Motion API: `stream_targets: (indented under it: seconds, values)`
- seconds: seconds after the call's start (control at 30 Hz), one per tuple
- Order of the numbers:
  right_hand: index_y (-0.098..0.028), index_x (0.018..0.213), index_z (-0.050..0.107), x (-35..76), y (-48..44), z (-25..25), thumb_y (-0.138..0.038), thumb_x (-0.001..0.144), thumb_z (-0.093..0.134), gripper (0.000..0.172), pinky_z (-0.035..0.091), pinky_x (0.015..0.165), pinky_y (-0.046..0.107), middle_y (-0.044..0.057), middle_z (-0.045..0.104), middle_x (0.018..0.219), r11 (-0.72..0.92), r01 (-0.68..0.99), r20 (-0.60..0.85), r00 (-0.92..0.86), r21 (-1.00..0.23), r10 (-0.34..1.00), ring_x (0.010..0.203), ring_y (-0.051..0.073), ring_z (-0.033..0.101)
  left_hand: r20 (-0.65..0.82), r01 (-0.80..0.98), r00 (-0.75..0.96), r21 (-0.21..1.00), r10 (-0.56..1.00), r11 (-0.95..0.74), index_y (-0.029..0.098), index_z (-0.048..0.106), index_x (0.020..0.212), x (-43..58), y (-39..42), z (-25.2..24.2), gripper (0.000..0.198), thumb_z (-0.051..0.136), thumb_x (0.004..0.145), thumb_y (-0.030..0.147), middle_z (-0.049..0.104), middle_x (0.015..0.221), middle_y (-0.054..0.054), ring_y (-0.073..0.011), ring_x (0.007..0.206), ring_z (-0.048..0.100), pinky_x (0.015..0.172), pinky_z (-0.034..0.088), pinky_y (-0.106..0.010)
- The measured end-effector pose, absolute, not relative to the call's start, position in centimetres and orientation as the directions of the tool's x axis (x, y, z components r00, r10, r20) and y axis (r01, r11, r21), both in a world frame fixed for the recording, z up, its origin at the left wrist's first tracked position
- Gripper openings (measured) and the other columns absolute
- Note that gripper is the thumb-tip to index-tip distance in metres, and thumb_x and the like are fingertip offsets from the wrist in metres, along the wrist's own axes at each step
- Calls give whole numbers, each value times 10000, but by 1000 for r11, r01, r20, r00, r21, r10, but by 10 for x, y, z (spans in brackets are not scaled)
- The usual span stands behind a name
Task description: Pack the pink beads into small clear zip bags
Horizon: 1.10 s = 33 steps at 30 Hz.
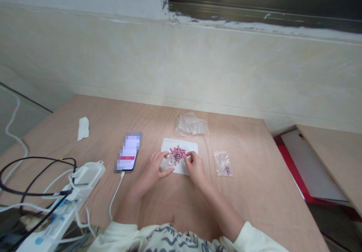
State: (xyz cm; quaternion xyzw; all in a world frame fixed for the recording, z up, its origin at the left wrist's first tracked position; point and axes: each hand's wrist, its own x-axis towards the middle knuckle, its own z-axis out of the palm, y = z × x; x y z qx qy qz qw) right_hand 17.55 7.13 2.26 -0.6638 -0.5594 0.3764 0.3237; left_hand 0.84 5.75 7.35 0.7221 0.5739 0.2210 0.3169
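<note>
While the left hand (152,167) and the right hand (195,166) curved inward over a sheet of white paper (189,145), they stood close together around a cluster of small pink beads (177,154), too small to make out exactly. The left fingers closed toward a thin pink loop (170,161) at the cluster's near-left edge, but I could not tell whether they had hold of it. The right fingertips (188,154) pinched in at the cluster's right side, nearly closed, and whether they gripped a bead was equally hidden. The paper lay directly beneath both hands on a pale plywood table (113,122). Just beyond the grip lay a heap of clear plastic bags (192,124), and to the right of the right hand sat a small clear bag (223,163) with a few pink pieces inside. Left of the left hand lay a smartphone (128,152) with a blurred screen, its white charging cable (115,195) trailing down past the left wrist. Farther left were a folded tissue (83,128), a white power strip (58,220) and a looped black cable (36,173).
</note>
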Motion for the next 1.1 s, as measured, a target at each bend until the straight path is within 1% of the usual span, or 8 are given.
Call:
stream_targets:
  seconds: [0.2,0.3,0.4,0.6,0.77,0.93,1.0,1.1]
  values:
    - [-160,776,569,165,65,52,-343,714,486,211,274,463,194,-59,377,498,-56,227,-106,-213,-972,971,464,81,349,4,663,291,720,957,-205,209,460,1025,11,58,68,363,552,689,313,525,1023,-49,-206,990,450,860,343,-337]
    - [-156,777,544,170,70,42,-330,716,475,197,284,466,196,-57,383,505,-101,271,-131,-93,-957,987,469,87,370,14,668,278,716,961,-204,203,458,1031,11,58,68,362,543,697,313,526,1022,-53,-206,985,454,857,343,-335]
    - [-159,786,504,179,77,23,-298,712,467,162,278,461,200,-57,392,495,-170,450,-146,88,-877,985,461,100,393,0,683,254,708,967,-179,201,469,1026,11,59,70,366,554,685,305,536,1006,-52,-210,971,463,844,350,-337]
    - [-180,779,513,183,85,6,-258,715,447,121,265,463,205,-34,451,510,-182,627,-160,91,-758,983,470,113,426,-8,683,239,712,971,-163,202,485,1004,15,59,78,344,563,675,269,546,997,-53,-211,977,467,849,351,-339]
    - [-169,729,526,180,81,23,-278,715,458,129,266,459,201,-53,393,477,-152,533,-138,67,-832,988,456,102,393,-28,697,229,702,973,-144,188,483,997,17,60,77,346,564,672,275,542,991,-58,-215,974,469,848,356,-340]
    - [-161,763,565,172,71,49,-324,713,484,188,286,470,193,-58,375,499,-34,286,-86,-174,-958,981,471,86,359,-18,702,249,692,968,-167,191,458,1025,19,61,71,358,540,692,292,523,1024,-62,-216,994,452,857,346,-353]
    - [-157,774,561,173,72,48,-324,715,481,194,291,472,194,-54,385,509,-55,287,-99,-141,-956,985,477,89,370,-20,710,240,685,971,-162,192,454,1026,19,61,71,360,537,694,301,521,1024,-64,-218,991,455,858,344,-356]
    - [-155,788,529,178,80,32,-288,718,465,164,287,471,199,-53,395,501,-127,426,-123,37,-896,992,470,97,396,-36,726,227,673,973,-144,186,462,1010,20,61,73,347,538,693,304,529,1000,-66,-219,983,461,851,349,-350]
